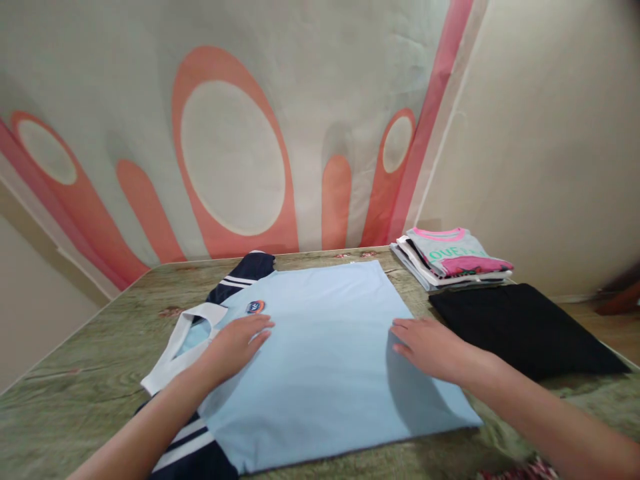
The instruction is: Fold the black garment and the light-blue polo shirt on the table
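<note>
A light blue polo shirt (320, 360) lies spread flat on the table, its white collar (173, 340) to the left and its hem to the right. Dark navy sleeves with white stripes stick out at the far and near sides. My left hand (240, 340) is on or just above the chest near the collar and the small round badge (255, 307), fingers stretched out. Over the hem end is my right hand (425, 343), fingers extended, casting a shadow on the cloth. Neither hand grips anything; whether the palms touch the fabric is hard to tell.
A stack of folded shirts (450, 257), a grey and pink one on top, sits at the back right. In front of it lies a folded black garment (525, 333). The wood-patterned table (90, 353) meets a wall with a pink and orange design (295, 233).
</note>
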Tool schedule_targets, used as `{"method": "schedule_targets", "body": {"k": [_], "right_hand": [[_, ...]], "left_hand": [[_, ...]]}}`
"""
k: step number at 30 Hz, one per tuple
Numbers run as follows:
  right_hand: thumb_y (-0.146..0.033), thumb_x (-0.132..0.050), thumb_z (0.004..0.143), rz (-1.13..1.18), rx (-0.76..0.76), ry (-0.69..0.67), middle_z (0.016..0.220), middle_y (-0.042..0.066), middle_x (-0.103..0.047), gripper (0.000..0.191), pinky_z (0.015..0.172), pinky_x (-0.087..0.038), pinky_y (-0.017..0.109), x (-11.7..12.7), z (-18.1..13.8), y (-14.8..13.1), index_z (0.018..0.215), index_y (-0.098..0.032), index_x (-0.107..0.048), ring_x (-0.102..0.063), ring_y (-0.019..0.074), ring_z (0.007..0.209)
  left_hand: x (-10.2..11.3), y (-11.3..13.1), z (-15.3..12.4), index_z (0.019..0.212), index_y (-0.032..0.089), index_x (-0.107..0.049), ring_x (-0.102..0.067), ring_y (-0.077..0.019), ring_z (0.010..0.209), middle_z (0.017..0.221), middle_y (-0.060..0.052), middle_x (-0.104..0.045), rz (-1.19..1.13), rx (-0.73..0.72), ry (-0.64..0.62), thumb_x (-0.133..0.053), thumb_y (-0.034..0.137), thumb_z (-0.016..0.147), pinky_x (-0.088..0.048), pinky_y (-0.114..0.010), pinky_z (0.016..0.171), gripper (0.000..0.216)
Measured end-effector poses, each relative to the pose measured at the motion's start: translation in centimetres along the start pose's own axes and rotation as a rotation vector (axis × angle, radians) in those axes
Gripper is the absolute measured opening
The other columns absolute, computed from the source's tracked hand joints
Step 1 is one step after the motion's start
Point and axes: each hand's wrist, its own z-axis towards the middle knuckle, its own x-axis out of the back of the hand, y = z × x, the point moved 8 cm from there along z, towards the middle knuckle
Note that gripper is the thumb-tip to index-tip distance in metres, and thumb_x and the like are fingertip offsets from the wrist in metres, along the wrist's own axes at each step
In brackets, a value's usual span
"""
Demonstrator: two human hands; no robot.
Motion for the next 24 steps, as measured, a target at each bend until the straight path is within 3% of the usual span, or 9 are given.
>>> {"method": "schedule_targets", "body": {"k": [2,5,8,10,13,16,18,21,24], "right_hand": [[-0.036,-0.047,0.092,0.048,0.067,0.036,0.137,0.015,-0.054,0.041,0.103,-0.038,0.052,1.1,3.0,-3.5,0.128,-0.021,-0.059,-0.05,0.0336,0.125],[-0.036,-0.036,0.097,0.166,0.236,0.081,0.151,0.01,-0.038,0.049,0.109,-0.033,0.049,1.3,7.9,-9.2,0.144,-0.02,-0.04,-0.035,0.026,0.138],[-0.036,-0.038,0.096,0.197,0.288,0.096,0.153,0.011,-0.034,0.054,0.112,-0.027,0.05,-0.1,12.8,-11.0,0.146,-0.016,-0.035,-0.031,0.0246,0.14],[-0.035,-0.037,0.097,0.207,0.252,0.144,0.152,0.008,-0.036,0.05,0.113,-0.025,0.046,-0.7,15.5,-9.3,0.144,-0.02,-0.038,-0.032,0.0204,0.14],[-0.031,-0.036,0.098,0.218,0.139,0.222,0.149,0.01,-0.04,0.045,0.112,-0.025,0.047,-0.7,18.0,-4.2,0.141,-0.02,-0.043,-0.032,0.0199,0.139],[-0.024,-0.037,0.096,0.224,0.015,0.329,0.147,0.011,-0.044,0.043,0.113,-0.023,0.047,0.0,18.6,1.4,0.137,-0.018,-0.047,-0.034,0.0218,0.138],[-0.013,-0.033,0.093,0.232,-0.076,0.408,0.146,0.011,-0.045,0.047,0.113,-0.025,0.043,0.3,18.1,4.8,0.139,-0.016,-0.045,-0.035,0.0204,0.137],[-0.002,-0.03,0.086,0.247,-0.226,0.487,0.142,0.012,-0.049,0.059,0.109,-0.034,0.038,-0.3,16.9,9.2,0.143,-0.013,-0.038,-0.042,0.0197,0.132],[0.0,-0.034,0.078,0.252,-0.305,0.494,0.134,0.012,-0.057,0.065,0.103,-0.042,0.038,-1.6,16.3,11.7,0.141,-0.014,-0.04,-0.052,0.0208,0.123]], "left_hand": [[0.5,1.2,3.1,0.136,0.023,-0.051,-0.042,-0.0172,0.135,0.142,-0.003,-0.053,0.005,-0.019,0.078,-0.028,0.042,0.099,-0.031,-0.036,0.113,0.048],[-1.9,3.6,7.1,0.142,0.023,-0.043,-0.033,-0.0182,0.14,0.15,-0.004,-0.041,0.049,-0.071,0.021,-0.03,0.036,0.098,-0.029,-0.039,0.114,0.048],[-4.3,5.0,8.9,0.147,0.021,-0.034,-0.025,-0.022,0.143,0.155,-0.007,-0.031,0.081,-0.055,0.04,-0.028,0.034,0.099,-0.021,-0.049,0.115,0.05],[-5.1,5.2,8.9,0.149,0.019,-0.029,-0.02,-0.0227,0.145,0.157,-0.008,-0.026,0.096,-0.047,0.057,-0.026,0.036,0.099,-0.018,-0.051,0.115,0.053],[-5.3,4.8,8.2,0.15,0.022,-0.028,-0.019,-0.0242,0.145,0.158,-0.006,-0.024,0.116,-0.038,0.056,-0.024,0.041,0.099,-0.018,-0.052,0.115,0.054],[-4.8,3.8,8.2,0.149,0.022,-0.03,-0.02,-0.0306,0.144,0.157,-0.009,-0.025,0.138,0.065,0.045,-0.028,0.042,0.098,-0.023,-0.057,0.112,0.054],[-4.4,4.3,9.1,0.149,0.02,-0.029,-0.02,-0.0327,0.144,0.157,-0.012,-0.025,0.13,0.095,0.045,-0.03,0.033,0.097,-0.025,-0.06,0.109,0.053],[-4.4,8.8,12.4,0.149,0.019,-0.027,-0.015,-0.03,0.146,0.158,-0.013,-0.021,0.047,-0.08,0.028,-0.03,0.023,0.096,-0.023,-0.061,0.11,0.054],[-5.5,14.5,16.6,0.15,0.024,-0.026,-0.012,-0.0245,0.147,0.159,-0.006,-0.021,-0.006,-0.241,-0.016,-0.031,0.035,0.097,-0.02,-0.056,0.114,0.054]]}}
